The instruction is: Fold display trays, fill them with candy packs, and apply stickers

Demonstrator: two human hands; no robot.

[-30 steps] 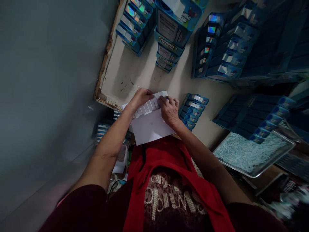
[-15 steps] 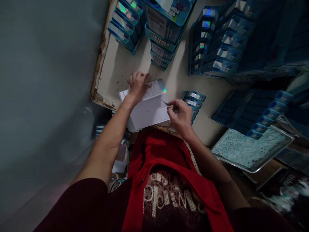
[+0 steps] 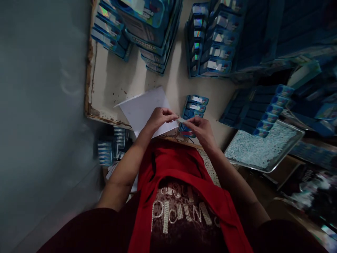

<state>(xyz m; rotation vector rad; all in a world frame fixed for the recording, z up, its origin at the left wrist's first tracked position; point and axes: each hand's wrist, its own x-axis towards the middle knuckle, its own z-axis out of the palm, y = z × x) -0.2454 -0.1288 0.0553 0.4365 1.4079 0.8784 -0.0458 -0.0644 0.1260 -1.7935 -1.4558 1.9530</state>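
My left hand (image 3: 163,118) and my right hand (image 3: 200,129) meet fingertip to fingertip, each closed in a pinch on a small pale label (image 3: 181,119). The label is held above the table, just beyond the right edge of a white paper sheet (image 3: 144,109). That sheet lies on the table at a slant, partly under my left hand and forearm. Close behind my right hand stands a short row of small blue boxes (image 3: 197,99) with white labels on their ends; my fingers hide some of them.
Tall stacks of blue boxes (image 3: 147,31) and labelled rows (image 3: 216,66) stand at the table's back. More blue boxes (image 3: 252,109) lie at right, above a metal tray (image 3: 263,147) of pale blue pieces. A wall (image 3: 44,105) runs along the left.
My left hand has left the striped flap of the sheets and come right to meet my right hand at the label. The sheet's blank face now shows. The view has shifted.
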